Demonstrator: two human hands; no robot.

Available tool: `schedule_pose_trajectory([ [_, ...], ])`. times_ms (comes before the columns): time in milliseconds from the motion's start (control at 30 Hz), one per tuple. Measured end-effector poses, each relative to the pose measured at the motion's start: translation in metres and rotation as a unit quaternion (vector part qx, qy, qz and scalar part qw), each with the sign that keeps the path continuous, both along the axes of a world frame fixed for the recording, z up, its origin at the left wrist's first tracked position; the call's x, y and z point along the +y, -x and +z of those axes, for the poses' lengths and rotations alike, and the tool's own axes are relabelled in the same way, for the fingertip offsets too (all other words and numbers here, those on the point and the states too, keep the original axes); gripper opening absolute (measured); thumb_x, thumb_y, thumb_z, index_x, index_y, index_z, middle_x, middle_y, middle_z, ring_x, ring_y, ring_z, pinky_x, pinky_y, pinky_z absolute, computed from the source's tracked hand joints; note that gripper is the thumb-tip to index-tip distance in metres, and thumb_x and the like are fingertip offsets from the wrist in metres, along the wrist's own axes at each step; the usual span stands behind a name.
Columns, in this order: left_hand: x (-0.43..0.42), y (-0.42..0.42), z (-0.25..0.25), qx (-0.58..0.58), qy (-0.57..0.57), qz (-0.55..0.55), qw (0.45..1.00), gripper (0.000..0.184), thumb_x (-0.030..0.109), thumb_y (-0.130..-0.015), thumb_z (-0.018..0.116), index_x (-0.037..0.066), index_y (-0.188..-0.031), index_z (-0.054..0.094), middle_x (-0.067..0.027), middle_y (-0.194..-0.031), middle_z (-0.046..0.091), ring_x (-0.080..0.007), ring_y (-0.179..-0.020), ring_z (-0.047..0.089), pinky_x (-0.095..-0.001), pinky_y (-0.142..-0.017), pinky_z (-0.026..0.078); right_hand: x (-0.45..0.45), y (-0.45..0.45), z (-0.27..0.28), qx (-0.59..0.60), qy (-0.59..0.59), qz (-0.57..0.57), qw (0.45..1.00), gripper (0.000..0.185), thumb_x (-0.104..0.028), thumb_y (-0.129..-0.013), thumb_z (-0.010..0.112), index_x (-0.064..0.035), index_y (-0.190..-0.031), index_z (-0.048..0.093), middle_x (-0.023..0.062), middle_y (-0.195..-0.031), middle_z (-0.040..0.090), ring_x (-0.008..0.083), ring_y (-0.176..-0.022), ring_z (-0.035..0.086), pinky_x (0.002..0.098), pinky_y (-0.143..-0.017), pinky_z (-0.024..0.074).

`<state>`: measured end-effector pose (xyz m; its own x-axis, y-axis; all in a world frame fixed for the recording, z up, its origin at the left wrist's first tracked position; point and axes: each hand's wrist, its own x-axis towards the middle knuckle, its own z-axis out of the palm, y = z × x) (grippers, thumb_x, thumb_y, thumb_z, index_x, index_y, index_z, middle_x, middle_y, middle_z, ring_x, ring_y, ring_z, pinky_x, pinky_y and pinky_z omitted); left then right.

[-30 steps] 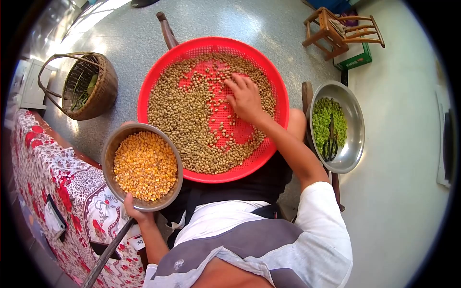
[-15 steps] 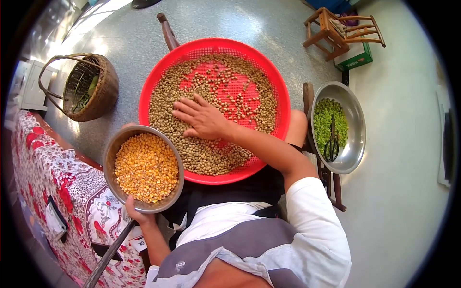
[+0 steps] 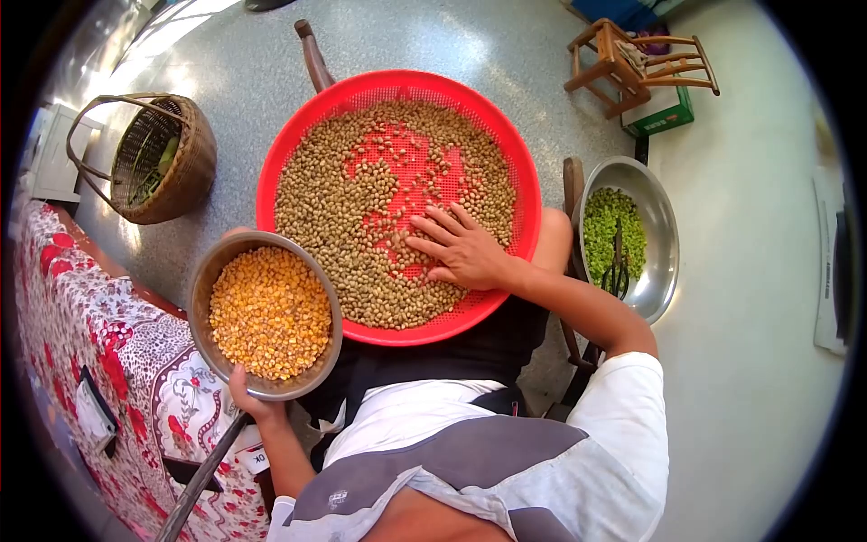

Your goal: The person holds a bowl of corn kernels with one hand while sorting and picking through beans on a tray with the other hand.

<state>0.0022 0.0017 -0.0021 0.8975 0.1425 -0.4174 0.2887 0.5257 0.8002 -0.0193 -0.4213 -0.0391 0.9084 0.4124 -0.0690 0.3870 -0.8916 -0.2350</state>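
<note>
Wicker basket [image 3: 191, 172]: stands left of the red tray [image 3: 526, 185]; left hand [image 3: 257, 406]: grips the rim of a metal bowl [image 3: 200, 303] of yellow kernels, at the tray's lower left; brown beans [image 3: 325, 221]: lie in the tray; right hand [image 3: 465, 256]: rests open on beans, right of tray centre; steel basin [image 3: 659, 230]: holds chopped greens [image 3: 599, 235], right of the tray

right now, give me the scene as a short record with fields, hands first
left hand: gripping the near edge of the corn bowl
right hand: fingers spread, on the seeds in the red sieve
corn: loose yellow kernels, beside the sieve
seeds: brown, uneven, mesh showing through in patches
right side: steel basin with chopped greens and scissors
left side: wicker basket on the floor, floral cloth nearer the person
far right: wooden chair, green box
</note>
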Motion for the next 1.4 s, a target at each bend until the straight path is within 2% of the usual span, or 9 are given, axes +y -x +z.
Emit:
schedule_pose_trajectory([
  [100,0.002,0.0,-0.001,-0.005,0.002,-0.007,1.0,0.07,0.03,-0.084,0.048,-0.002,-0.145,0.034,-0.0199,-0.142,0.044,-0.0344,-0.13,0.046,-0.0458,-0.11,0.037,-0.01,0.009,0.016,0.023,0.005,-0.05,0.998,0.064,-0.046,-0.091,0.058,-0.0221,-0.148,0.041,0.0076,-0.157,0.031,0.0308,-0.146,0.025,0.0536,-0.118,0.0154],
  [233,-0.003,0.0,0.004,-0.006,-0.001,-0.001,1.0,0.068,0.03,-0.085,0.048,-0.003,-0.143,0.035,-0.0198,-0.142,0.045,-0.0336,-0.129,0.047,-0.045,-0.11,0.037,-0.029,-0.009,0.015,-0.089,-0.065,-0.192,0.975,0.025,-0.023,-0.083,0.071,-0.0143,-0.107,0.07,0.0073,-0.119,0.06,0.0291,-0.112,0.054,0.0427,-0.098,0.0431],
  [433,0.005,0.0,-0.001,0.002,-0.014,-0.005,1.0,0.063,0.028,-0.086,0.047,-0.005,-0.14,0.039,-0.0194,-0.138,0.049,-0.0324,-0.127,0.049,-0.0439,-0.109,0.038,-0.027,-0.087,-0.003,-0.199,-0.154,-0.294,0.922,0.011,-0.023,-0.081,0.074,-0.013,-0.086,0.074,0.003,-0.082,0.062,0.0234,-0.084,0.059,0.0397,-0.077,0.0484],
  [867,0.0,0.001,0.001,-0.008,-0.012,0.006,1.0,0.064,0.029,-0.085,0.049,-0.004,-0.139,0.04,-0.0197,-0.136,0.05,-0.0327,-0.125,0.051,-0.0437,-0.107,0.04,-0.017,-0.124,-0.032,-0.279,-0.012,-0.245,0.928,0.012,-0.023,-0.083,0.072,-0.0117,-0.088,0.069,0.0028,-0.081,0.062,0.0221,-0.082,0.058,0.0393,-0.077,0.0456],
  [967,-0.002,0.0,0.004,0.004,-0.016,0.015,1.0,0.066,0.029,-0.084,0.05,-0.003,-0.141,0.039,-0.0202,-0.138,0.049,-0.0335,-0.125,0.05,-0.0439,-0.108,0.04,0.01,-0.114,-0.012,-0.277,-0.09,-0.289,0.912,0.013,-0.019,-0.085,0.071,-0.0088,-0.092,0.066,0.0047,-0.083,0.064,0.0218,-0.081,0.06,0.0375,-0.076,0.0481],
  [1033,-0.003,0.001,0.004,-0.003,-0.018,0.004,1.0,0.068,0.029,-0.084,0.05,-0.003,-0.142,0.037,-0.0204,-0.139,0.047,-0.0341,-0.126,0.049,-0.0443,-0.108,0.039,0.049,-0.099,0.025,-0.076,-0.449,-0.365,0.812,0.01,-0.014,-0.087,0.07,-0.0067,-0.093,0.065,0.0065,-0.088,0.065,0.0215,-0.08,0.063,0.0345,-0.073,0.0508],
  [1100,-0.005,0.001,0.005,0.001,-0.011,0.002,1.0,0.068,0.029,-0.084,0.05,-0.003,-0.142,0.037,-0.0205,-0.139,0.047,-0.0342,-0.127,0.049,-0.0447,-0.108,0.039,0.089,-0.08,0.065,-0.088,-0.556,-0.257,0.786,0.008,-0.011,-0.089,0.068,-0.0052,-0.093,0.065,0.007,-0.091,0.066,0.0209,-0.08,0.064,0.0317,-0.069,0.0522],
  [1233,-0.002,-0.001,0.004,0.02,-0.013,0.003,1.0,0.068,0.031,-0.084,0.048,-0.003,-0.142,0.036,-0.021,-0.139,0.047,-0.0344,-0.126,0.049,-0.0457,-0.108,0.039,0.153,-0.058,0.1,-0.186,-0.485,-0.013,0.855,0.012,-0.012,-0.08,0.072,-0.0085,-0.091,0.068,0.0062,-0.091,0.067,0.0222,-0.086,0.064,0.0374,-0.083,0.0504],
  [1400,-0.008,0.0,0.01,0.028,-0.006,-0.001,1.0,0.069,0.032,-0.085,0.047,-0.003,-0.143,0.035,-0.0214,-0.14,0.046,-0.0342,-0.127,0.049,-0.0459,-0.108,0.039,0.173,-0.05,0.1,-0.144,-0.332,0.029,0.932,0.013,-0.016,-0.076,0.069,-0.0116,-0.088,0.069,0.0036,-0.094,0.067,0.0221,-0.096,0.063,0.0407,-0.096,0.0435],
])
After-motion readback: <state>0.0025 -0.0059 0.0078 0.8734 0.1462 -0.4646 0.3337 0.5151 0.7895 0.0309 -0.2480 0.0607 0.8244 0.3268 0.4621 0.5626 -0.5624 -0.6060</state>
